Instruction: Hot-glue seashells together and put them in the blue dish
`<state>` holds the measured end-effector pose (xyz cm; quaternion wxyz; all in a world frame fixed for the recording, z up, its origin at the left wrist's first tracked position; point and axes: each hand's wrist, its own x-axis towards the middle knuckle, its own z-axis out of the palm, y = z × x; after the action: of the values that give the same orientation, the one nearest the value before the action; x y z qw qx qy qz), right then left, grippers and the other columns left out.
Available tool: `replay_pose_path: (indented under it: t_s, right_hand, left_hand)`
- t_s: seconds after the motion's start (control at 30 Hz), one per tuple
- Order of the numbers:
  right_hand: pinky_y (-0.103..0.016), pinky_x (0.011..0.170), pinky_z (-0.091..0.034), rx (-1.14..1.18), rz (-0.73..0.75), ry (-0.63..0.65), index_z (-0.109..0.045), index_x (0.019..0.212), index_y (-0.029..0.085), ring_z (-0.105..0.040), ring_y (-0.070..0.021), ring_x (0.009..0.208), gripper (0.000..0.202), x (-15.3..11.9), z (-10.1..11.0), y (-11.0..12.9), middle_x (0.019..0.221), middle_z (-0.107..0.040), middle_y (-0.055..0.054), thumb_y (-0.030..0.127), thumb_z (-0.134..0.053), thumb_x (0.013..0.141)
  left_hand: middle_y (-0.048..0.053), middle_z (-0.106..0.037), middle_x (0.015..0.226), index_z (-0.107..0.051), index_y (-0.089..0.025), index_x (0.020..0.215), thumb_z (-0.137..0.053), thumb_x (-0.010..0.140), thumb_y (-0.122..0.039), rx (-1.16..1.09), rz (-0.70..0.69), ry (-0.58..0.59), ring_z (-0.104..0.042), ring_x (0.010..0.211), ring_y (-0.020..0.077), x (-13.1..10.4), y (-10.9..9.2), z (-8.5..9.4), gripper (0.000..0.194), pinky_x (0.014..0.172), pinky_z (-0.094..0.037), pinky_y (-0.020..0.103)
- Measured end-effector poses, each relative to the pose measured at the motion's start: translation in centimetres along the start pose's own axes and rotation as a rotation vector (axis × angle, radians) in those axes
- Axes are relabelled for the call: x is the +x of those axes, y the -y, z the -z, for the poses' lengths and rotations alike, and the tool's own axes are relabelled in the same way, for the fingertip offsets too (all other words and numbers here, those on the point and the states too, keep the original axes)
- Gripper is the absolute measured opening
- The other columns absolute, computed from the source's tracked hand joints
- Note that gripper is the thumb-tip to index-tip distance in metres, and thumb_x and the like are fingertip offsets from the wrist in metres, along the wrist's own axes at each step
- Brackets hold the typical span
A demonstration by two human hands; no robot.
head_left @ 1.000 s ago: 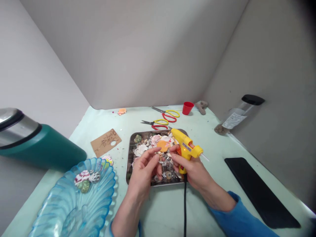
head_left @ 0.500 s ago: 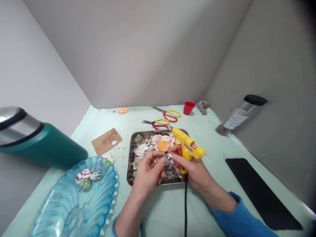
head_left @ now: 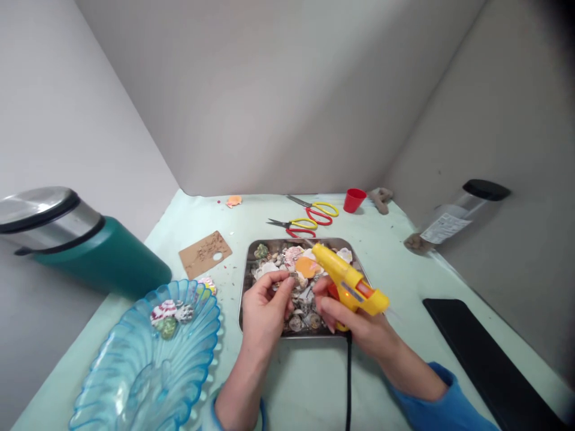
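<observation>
A yellow hot glue gun (head_left: 340,272) is gripped in my right hand (head_left: 354,314), its nozzle pointing away to the upper left and its black cord hanging toward me. My left hand (head_left: 268,310) is over the left half of a metal tray (head_left: 244,326), thumb and forefinger pinched together; whatever they hold is too small to make out. The tray is filled with seashells (head_left: 296,322) of several sizes. Among them lies a flat orange piece (head_left: 306,267), just beyond my fingertips.
To the left stand a blue scalloped dish (head_left: 188,377) with a few shells and a leaning green bottle (head_left: 117,257). Behind are a brown card (head_left: 204,254), two pairs of scissors (head_left: 321,212) and a red cup (head_left: 354,200). At right are a clear jar (head_left: 442,224) and a black strip (head_left: 485,359).
My hands have drawn apart; a wider gap shows between the left fingertips and the right hand with the glue gun. The whole view has shifted slightly.
</observation>
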<state>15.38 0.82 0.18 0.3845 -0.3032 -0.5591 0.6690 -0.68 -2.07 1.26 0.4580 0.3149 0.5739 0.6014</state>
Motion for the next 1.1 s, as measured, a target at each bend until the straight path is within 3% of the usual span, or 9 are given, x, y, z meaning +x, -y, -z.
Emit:
replay_pose_path:
  t_s: [0.13,0.33,0.53,0.67,0.8,0.97,1.1]
  right_hand:
    - [-0.027,0.055,-0.045,-0.207,0.029,0.117,-0.06,0.105,0.023,-0.05,-0.012,0.058,0.024,-0.4,0.2,0.0,0.073,-0.054,0.001,0.04,-0.061,0.089]
    - [-0.025,0.053,-0.043,-0.309,-0.006,0.24,-0.058,0.108,0.022,-0.048,-0.0121,0.057,0.028,-0.5,0.6,0.6,0.071,-0.056,0.001,0.043,-0.058,0.089]
    - [-0.025,0.05,-0.042,-0.208,-0.06,0.207,-0.055,0.108,0.019,-0.047,-0.0096,0.051,0.039,-0.5,1.5,0.7,0.073,-0.059,-0.001,0.054,-0.052,0.09]
    - [-0.027,0.054,-0.047,-0.17,-0.026,0.21,-0.055,0.11,0.02,-0.05,-0.0117,0.057,0.045,-0.1,1.7,0.3,0.08,-0.057,-0.002,0.058,-0.055,0.086]
    - [-0.026,0.052,-0.046,-0.252,-0.069,0.179,-0.059,0.105,0.019,-0.05,-0.0133,0.06,0.047,-0.2,1.6,0.3,0.079,-0.054,-0.003,0.061,-0.058,0.083]
    - [-0.025,0.055,-0.043,-0.401,-0.067,0.247,-0.061,0.084,0.018,-0.049,-0.0129,0.06,0.042,-0.5,1.7,0.8,0.073,-0.054,-0.002,0.058,-0.051,0.088]
    - [-0.024,0.052,-0.041,-0.473,-0.049,0.249,-0.06,0.081,0.018,-0.048,-0.0126,0.059,0.043,-0.5,1.7,1.1,0.074,-0.054,-0.002,0.058,-0.048,0.088]
  left_hand:
    - [-0.007,-0.05,0.043,-0.063,-0.015,0.084,-0.07,0.072,-0.036,-0.024,-0.015,-0.028,-0.04,0.038,0.0066,0.0,0.0,0.1,0.025,0.039,-0.032,0.017]
    - [-0.009,-0.049,0.043,-0.058,-0.017,0.084,-0.066,0.077,-0.037,-0.082,-0.009,0.014,-0.038,0.037,0.0056,0.1,0.1,0.3,0.024,0.039,-0.03,0.016]
    - [-0.011,-0.044,0.04,-0.054,-0.018,0.085,-0.065,0.078,-0.038,-0.104,0.03,0.007,-0.031,0.035,0.0047,0.4,0.4,0.3,0.024,0.036,-0.024,0.015]
    - [-0.01,-0.045,0.04,-0.055,-0.017,0.084,-0.064,0.079,-0.038,-0.092,0.033,-0.022,-0.031,0.035,0.0041,0.6,0.1,0.5,0.024,0.036,-0.022,0.014]
    - [-0.01,-0.044,0.039,-0.056,-0.016,0.083,-0.065,0.078,-0.038,-0.116,0.042,-0.033,-0.03,0.034,0.0036,0.8,-0.1,0.7,0.024,0.036,-0.02,0.014]
    - [-0.01,-0.046,0.039,-0.056,-0.016,0.083,-0.066,0.077,-0.039,-0.133,0.039,-0.014,-0.031,0.034,0.0039,0.9,0.2,0.8,0.026,0.036,-0.021,0.015]
    - [-0.01,-0.046,0.04,-0.056,-0.016,0.084,-0.065,0.077,-0.038,-0.132,0.034,-0.014,-0.031,0.034,0.004,1.0,0.4,0.8,0.024,0.036,-0.021,0.015]
